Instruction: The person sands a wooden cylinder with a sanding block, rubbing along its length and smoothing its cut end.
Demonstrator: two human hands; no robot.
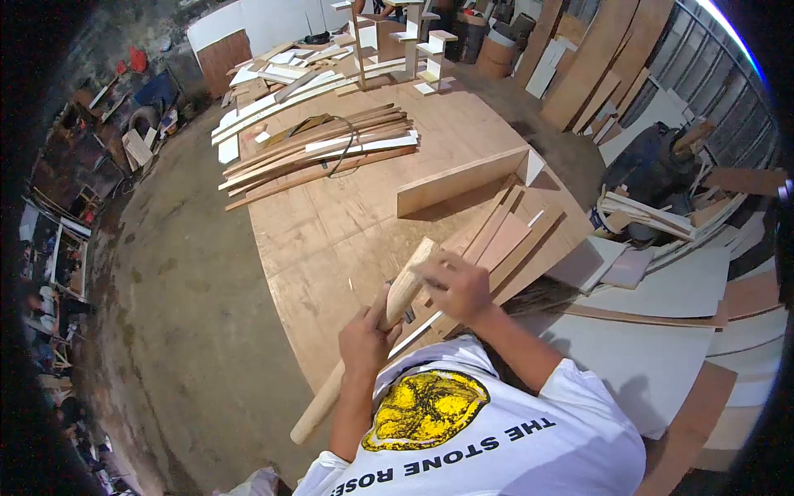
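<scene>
A long round wooden pole (318, 407) slants up across the front of my body, its upper end over the near part of the plywood table (318, 240). My left hand (365, 339) is wrapped round the pole near its middle. Close to the pole's upper end is my right hand (455, 285), with its fingers bent against or just beside the wood; they are slightly blurred, and whether they grip anything is hidden. A small dark object lies on the table behind the pole, partly covered.
An upright board (459, 186) stands on the table beyond my hands, with loose planks (529, 248) to its right. Wood strips (331, 153) are piled farther back. White panels (645, 339) lie at the right, and concrete floor (190, 306) extends at the left.
</scene>
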